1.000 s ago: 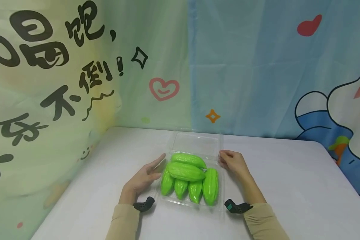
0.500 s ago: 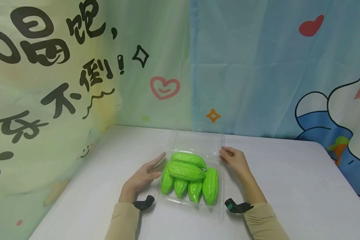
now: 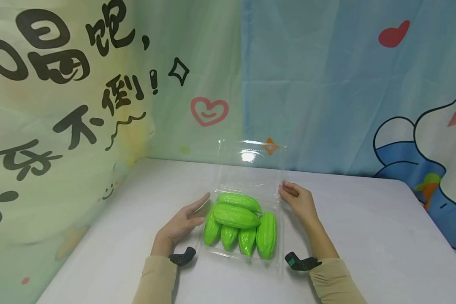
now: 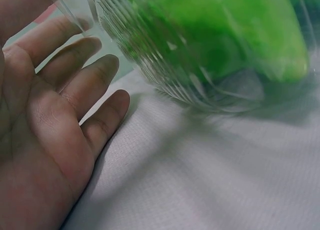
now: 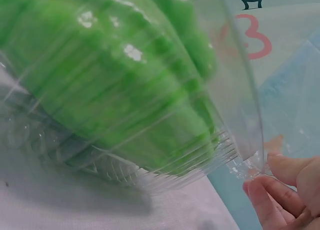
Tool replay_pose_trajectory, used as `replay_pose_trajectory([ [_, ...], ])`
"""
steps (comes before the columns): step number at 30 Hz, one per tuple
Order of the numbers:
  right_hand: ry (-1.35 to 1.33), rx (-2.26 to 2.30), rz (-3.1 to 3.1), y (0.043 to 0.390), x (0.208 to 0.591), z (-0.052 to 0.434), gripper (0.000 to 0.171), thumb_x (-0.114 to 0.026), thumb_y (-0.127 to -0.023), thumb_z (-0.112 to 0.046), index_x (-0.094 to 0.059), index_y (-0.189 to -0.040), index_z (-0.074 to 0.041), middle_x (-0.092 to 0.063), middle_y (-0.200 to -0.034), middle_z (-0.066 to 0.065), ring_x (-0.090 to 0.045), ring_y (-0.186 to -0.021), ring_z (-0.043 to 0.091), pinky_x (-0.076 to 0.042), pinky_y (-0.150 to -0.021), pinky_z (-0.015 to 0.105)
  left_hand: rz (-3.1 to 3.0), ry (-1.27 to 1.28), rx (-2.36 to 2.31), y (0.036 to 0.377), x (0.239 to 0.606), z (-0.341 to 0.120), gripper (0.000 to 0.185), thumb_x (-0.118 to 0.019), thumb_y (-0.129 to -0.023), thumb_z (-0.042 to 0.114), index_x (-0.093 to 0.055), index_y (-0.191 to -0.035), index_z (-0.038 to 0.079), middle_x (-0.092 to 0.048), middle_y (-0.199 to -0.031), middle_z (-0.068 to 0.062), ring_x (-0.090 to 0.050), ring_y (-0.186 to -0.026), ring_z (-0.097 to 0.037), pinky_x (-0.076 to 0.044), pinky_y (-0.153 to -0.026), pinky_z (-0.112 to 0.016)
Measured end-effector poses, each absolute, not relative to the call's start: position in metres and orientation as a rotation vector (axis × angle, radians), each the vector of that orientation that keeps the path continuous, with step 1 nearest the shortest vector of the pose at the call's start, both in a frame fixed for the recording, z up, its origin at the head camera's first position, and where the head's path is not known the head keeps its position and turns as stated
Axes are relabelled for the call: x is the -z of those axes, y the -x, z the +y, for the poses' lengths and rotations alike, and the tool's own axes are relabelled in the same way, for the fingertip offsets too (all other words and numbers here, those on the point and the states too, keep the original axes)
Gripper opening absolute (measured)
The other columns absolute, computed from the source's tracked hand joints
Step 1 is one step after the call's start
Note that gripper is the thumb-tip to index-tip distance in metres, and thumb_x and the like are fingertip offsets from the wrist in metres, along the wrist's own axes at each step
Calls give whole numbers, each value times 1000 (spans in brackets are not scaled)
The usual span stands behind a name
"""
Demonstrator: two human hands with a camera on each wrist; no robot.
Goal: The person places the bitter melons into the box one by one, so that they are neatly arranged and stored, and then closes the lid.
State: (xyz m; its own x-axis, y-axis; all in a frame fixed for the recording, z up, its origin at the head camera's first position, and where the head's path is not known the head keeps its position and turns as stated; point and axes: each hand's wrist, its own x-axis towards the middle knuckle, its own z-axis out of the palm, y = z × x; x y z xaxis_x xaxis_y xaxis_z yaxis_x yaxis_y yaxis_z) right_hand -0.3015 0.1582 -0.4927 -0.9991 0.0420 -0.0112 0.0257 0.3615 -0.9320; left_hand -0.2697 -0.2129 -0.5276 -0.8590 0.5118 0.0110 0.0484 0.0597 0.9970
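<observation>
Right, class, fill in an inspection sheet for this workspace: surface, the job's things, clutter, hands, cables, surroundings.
Surface: white table, cloth-like weave in the left wrist view.
Job's things: clear plastic box holding six green ridged gourds, two lying across the other four; its clear lid is tilted up at the back.
Clutter: nothing seen.
Hands: left hand lies open against the box's left side; right hand pinches the lid's right corner. Black wrist cameras on both wrists.
Cables: nothing seen.
Surroundings: cartoon-printed backdrop with hearts and black characters.
</observation>
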Motion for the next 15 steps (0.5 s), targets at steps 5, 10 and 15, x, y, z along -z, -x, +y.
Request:
replay_pose_trajectory([
  [5, 45, -1772, -2530, 299, 492, 157, 49, -61, -93, -23, -49, -137, -5, -57, -134, 15, -55, -124, 26, -49, -88, 10, 1995, -572, -1861, 270, 530, -213, 75, -68, -87, 23, -27, -150, 24, -17, -159, 6, -18, -146, -24, -10, -120, -41],
  [10, -2, -1777, -2442, 299, 490, 155, 49, -63, -92, -20, -49, -137, -8, -60, -130, 15, -61, -115, 16, -48, -82, 5, 1994, -589, -1852, 270, 530, -214, 75, -67, -88, 24, -26, -151, 23, -17, -160, 5, -19, -146, -24, -11, -119, -43],
  [15, -55, -1740, -2401, 297, 488, 153, 55, -64, -91, -15, -44, -142, -13, -61, -128, 16, -61, -97, -6, -48, -79, 4, 2032, -587, -1818, 270, 529, -215, 75, -68, -88, 29, -27, -150, 26, -19, -159, 9, -21, -146, -23, -9, -120, -45],
])
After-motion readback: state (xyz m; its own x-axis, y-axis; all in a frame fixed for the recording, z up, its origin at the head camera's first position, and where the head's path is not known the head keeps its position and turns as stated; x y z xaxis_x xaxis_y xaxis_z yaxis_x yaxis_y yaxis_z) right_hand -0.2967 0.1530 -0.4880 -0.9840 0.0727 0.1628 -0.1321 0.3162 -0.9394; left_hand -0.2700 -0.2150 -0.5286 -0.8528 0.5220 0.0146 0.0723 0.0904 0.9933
